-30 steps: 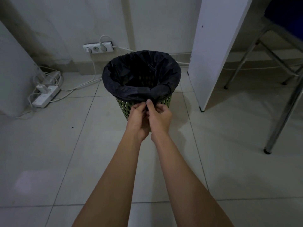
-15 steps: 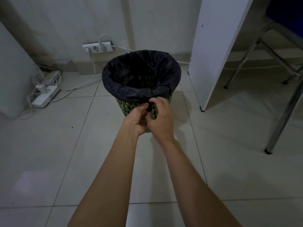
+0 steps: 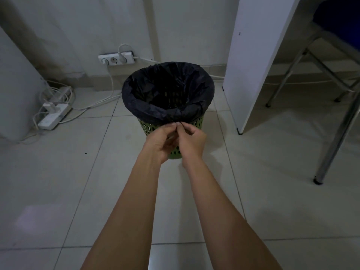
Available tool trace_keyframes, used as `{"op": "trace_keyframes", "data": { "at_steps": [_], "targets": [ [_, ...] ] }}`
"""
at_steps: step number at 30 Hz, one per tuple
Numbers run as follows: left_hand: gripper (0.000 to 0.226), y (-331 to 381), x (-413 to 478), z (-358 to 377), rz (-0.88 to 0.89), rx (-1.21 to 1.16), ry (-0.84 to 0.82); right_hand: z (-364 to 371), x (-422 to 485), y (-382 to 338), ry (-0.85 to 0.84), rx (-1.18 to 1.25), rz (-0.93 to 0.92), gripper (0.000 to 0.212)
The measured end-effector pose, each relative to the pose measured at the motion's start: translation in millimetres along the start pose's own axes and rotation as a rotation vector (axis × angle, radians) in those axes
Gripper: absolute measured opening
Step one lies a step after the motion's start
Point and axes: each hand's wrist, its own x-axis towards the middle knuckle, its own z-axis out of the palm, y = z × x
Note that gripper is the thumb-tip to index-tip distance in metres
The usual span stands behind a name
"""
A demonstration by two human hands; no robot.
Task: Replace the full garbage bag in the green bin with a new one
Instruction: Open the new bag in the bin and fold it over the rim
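Green bin: perforated plastic with a smooth, slightly glossy wall. Garbage bag: thin black plastic film, crinkled and creased, with a dull sheen where it folds over the bin's rim. Floor: large glazed tiles, pale, smooth and glossy, showing soft reflections and thin darker grout lines. Wall: matt painted plaster, stained darker toward the floor's far left corner. Power strip and wall socket plate: smooth white plastic, with white plastic-sheathed cables. White panel at the floor's far right: smooth, matt laminate-like face. Chair legs: polished tubular metal, shiny, with dark feet.
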Motion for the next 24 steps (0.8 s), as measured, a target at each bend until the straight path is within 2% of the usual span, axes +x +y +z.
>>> {"op": "trace_keyframes", "data": {
  "at_steps": [2, 4, 8, 11, 14, 20, 22, 24],
  "targets": [
    [0.016, -1.7, 0.7, 4.6, 0.026, -0.023, 0.056, 1.3, -0.8, -6.3, -0.013, 0.22, 0.232, 0.011],
    [0.034, -1.9, 1.6, 8.5, 0.049, -0.037, 0.107, 2.3, 2.3, -9.1, -0.003, 0.329, 0.354, 0.005],
    [0.035, 8.7, 1.9, 15.1, 0.029, -0.053, 0.153, 5.7, 10.8, -8.8, 0.0, 0.361, 0.419, 0.01],
    [0.062, 17.6, 6.0, 15.9, 0.021, -0.039, 0.169, 8.8, 13.8, -10.7, -0.016, 0.379, 0.417, 0.008],
    [0.055, 22.7, 10.5, 14.8, 0.013, -0.025, 0.234, 13.8, 16.0, -16.9, -0.023, 0.395, 0.446, 0.006],
    [0.038, 36.1, 12.1, 19.7, 0.008, -0.069, 0.286, 19.6, 27.2, -31.2, -0.055, 0.551, 0.625, 0.002],
    [0.038, 36.6, 12.8, 21.7, 0.023, -0.066, 0.304, 19.2, 28.8, -33.9, -0.021, 0.57, 0.627, 0.006],
    [0.037, 35.6, 14.0, 23.0, 0.036, -0.072, 0.316, 18.7, 28.9, -37.8, -0.003, 0.564, 0.613, 0.023]
  ]
}}
